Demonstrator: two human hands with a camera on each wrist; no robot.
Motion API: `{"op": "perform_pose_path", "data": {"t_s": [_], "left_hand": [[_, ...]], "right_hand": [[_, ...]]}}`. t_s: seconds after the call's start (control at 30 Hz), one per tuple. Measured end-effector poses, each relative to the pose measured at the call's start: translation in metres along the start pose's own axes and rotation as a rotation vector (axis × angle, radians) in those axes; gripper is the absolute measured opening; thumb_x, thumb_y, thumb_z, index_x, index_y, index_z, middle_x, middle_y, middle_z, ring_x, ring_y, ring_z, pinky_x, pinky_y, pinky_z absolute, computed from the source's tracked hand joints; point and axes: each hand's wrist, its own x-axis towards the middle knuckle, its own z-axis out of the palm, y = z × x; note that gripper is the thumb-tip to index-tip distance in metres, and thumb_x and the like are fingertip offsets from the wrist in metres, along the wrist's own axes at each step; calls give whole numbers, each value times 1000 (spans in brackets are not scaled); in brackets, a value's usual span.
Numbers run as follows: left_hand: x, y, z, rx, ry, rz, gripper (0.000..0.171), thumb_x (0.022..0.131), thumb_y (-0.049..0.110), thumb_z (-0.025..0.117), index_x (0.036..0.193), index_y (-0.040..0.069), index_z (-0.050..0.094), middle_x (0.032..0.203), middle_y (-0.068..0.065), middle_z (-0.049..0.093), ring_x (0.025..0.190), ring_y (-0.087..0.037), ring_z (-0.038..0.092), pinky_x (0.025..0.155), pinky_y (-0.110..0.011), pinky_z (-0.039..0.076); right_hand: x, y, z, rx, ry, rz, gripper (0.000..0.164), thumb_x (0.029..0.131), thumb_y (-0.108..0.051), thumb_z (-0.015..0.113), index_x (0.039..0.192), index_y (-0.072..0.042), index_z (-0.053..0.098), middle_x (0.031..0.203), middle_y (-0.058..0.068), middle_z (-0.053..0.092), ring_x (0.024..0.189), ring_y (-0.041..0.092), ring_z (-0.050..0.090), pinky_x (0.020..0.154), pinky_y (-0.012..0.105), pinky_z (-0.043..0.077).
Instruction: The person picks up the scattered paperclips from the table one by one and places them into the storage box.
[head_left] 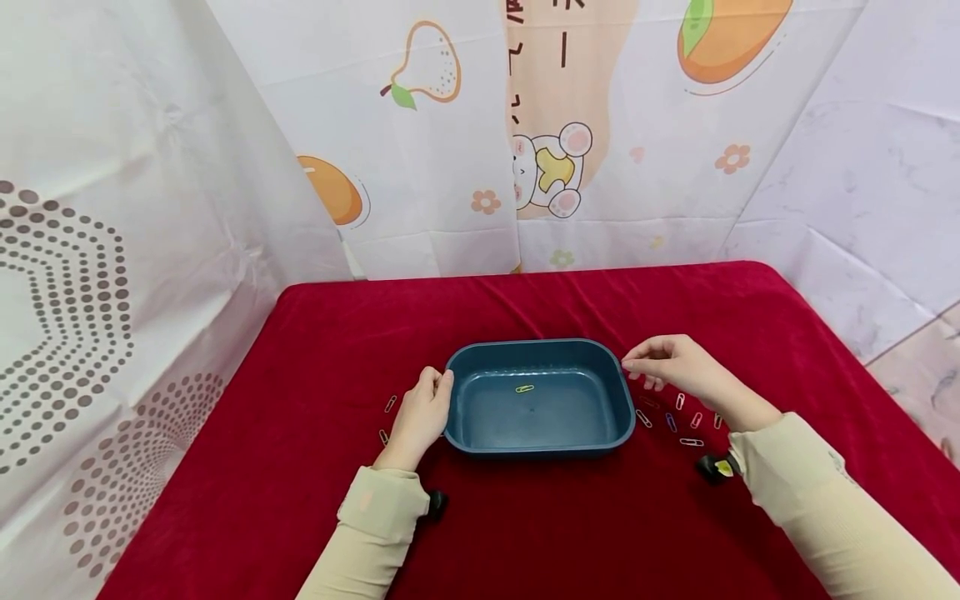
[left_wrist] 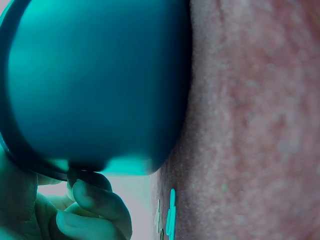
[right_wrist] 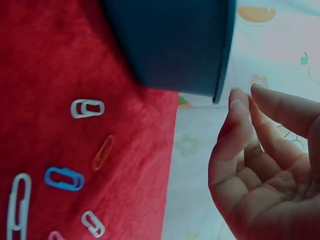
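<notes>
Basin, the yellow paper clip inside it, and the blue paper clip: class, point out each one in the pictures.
Basin (head_left: 540, 425): head view, bare floor.
Yellow paper clip (head_left: 524, 388): head view, middle.
Blue paper clip (right_wrist: 65, 179): right wrist view, middle.

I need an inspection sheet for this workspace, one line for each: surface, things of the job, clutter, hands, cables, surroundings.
Surface: red cloth, with some creases.
Things of the job: blue tray, upright, with one yellow paper clip inside; other paper clips lie on the cloth at both sides of the tray, white, blue and pink ones among those at right.
Clutter: nothing seen.
Hands: left hand grips the tray's left rim; right hand is by the right rim, thumb and fingertips close together; whether it holds anything is unclear.
Cables: nothing seen.
Surroundings: pale hanging sheets with fruit, flower and dot prints.
</notes>
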Motion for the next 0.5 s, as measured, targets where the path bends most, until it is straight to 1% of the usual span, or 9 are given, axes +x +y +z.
{"op": "perform_pose_path", "data": {"t_s": [0.3, 0.5], "left_hand": [[0, 1, 0, 9, 0, 9, 28, 106, 38, 40, 96, 13, 44, 69, -7, 47, 56, -21, 47, 55, -30, 39], [-1, 2, -1, 9, 0, 8, 28, 106, 38, 40, 96, 12, 44, 69, -7, 47, 56, -21, 46, 55, -30, 39]], "right_hand": [[-3, 20, -1, -17, 20, 31, 37, 96, -22, 65, 118, 8, 64, 93, 13, 71, 72, 20, 63, 67, 32, 57], [-2, 32, 1, -25, 10, 52, 36, 95, -21, 66, 116, 9, 65, 87, 7, 70, 69, 18, 61, 64, 32, 56]]}}
